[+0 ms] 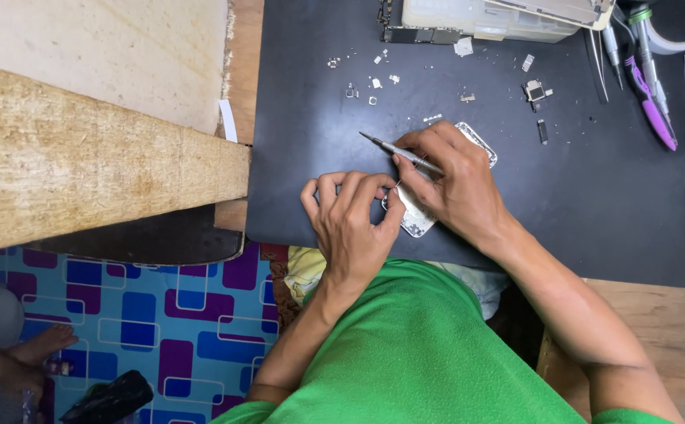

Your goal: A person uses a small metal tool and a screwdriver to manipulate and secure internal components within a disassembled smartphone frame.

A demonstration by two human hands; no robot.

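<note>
We look down from a head camera at a dark work mat (319, 118) laid over a wooden table (672, 330). Near the mat's front edge, both of our bare hands meet over a small phone frame (417, 216), pale and metallic, lying flat; its rounded far corner shows just beyond our knuckles.

Our left hand (350, 224) is curled, fingers bent and pressed close together, its fingertips steadying the near end of the frame. Our right hand (456, 184) pinches a thin grey screwdriver (401, 151) between thumb and fingers, the shaft pointing toward the mat's left edge. We cannot tell where its working tip meets the frame, as the fingers hide that.

Loose tiny parts (374, 82) are scattered toward the mat's far edge, with a small dark component (534, 90) to their right. At the far right corner lie tweezers (598, 67), a purple-handled tool (655, 114) and a roll of tape (684, 35). A pale plastic box (492, 20) sits at the far edge. To the left, a rough wooden board (83, 149) stands beside the mat.

To work well here, we judge the left fingers should keep the frame pinned flat while the right hand moves lightly, so that nothing small skips away across the mat.
</note>
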